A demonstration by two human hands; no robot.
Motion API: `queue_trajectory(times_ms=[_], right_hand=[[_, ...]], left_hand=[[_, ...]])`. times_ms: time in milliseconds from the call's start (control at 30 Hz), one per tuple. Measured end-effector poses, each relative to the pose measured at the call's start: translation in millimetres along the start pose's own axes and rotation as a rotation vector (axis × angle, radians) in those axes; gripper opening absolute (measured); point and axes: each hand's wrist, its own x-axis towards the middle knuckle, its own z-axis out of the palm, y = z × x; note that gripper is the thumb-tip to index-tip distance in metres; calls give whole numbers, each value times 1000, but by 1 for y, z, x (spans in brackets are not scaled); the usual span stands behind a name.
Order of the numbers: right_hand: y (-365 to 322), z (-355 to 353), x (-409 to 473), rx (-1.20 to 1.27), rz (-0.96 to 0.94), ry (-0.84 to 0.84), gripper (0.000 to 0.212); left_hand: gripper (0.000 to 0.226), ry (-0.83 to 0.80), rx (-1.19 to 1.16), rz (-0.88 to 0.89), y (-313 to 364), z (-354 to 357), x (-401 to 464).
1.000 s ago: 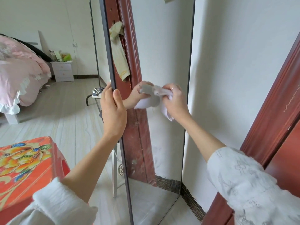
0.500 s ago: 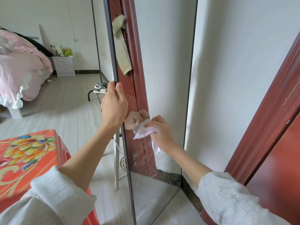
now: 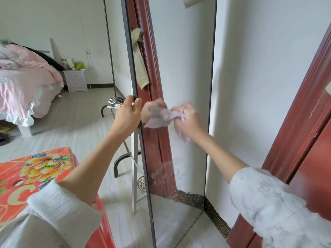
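Note:
A tall standing mirror (image 3: 189,65) with a thin dark frame leans in front of me; its glass reflects a red door frame and a white wall. My left hand (image 3: 128,116) grips the mirror's left edge at mid height, thumb on the front. My right hand (image 3: 189,120) holds a crumpled white cloth (image 3: 176,114) pressed against the glass, blurred by motion. The reflection of that hand and cloth shows just left of it. Streaky smears mark the lower glass.
A red stool with a flower print (image 3: 35,174) stands at lower left, by my left arm. A bed with pink bedding (image 3: 23,83), a white nightstand (image 3: 76,80) and a pair of sneakers on a small bench (image 3: 115,102) lie behind. A red door frame (image 3: 300,113) rises at right.
My right hand moved down the glass with the cloth, then back up and to the right. My left hand kept its grip on the mirror's edge.

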Motion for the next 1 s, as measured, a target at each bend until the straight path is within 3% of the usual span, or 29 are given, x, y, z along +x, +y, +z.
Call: queue_trajectory(times_ms=[167, 400, 600, 767, 800, 867, 1000], right_hand=[[-37, 1, 33, 111, -29, 221, 27], [-35, 31, 3, 152, -145, 219, 29], [-10, 56, -52, 52, -183, -23, 25], [0, 44, -76, -98, -190, -501, 35], [-2, 39, -73, -136, -175, -528, 33], [-10, 27, -58, -106, -102, -408, 27], [-37, 6, -9, 25, -84, 19, 32]], left_hand=[[32, -95, -35, -28, -3, -9, 5], [27, -172, -102, -18, -7, -14, 8], [29, -159, -95, -14, -9, -14, 8], [29, -142, -75, -9, -7, -12, 7], [28, -159, -95, -13, -7, -12, 6], [22, -189, -138, -18, -6, -13, 6], [23, -246, -216, -82, -8, -17, 8]])
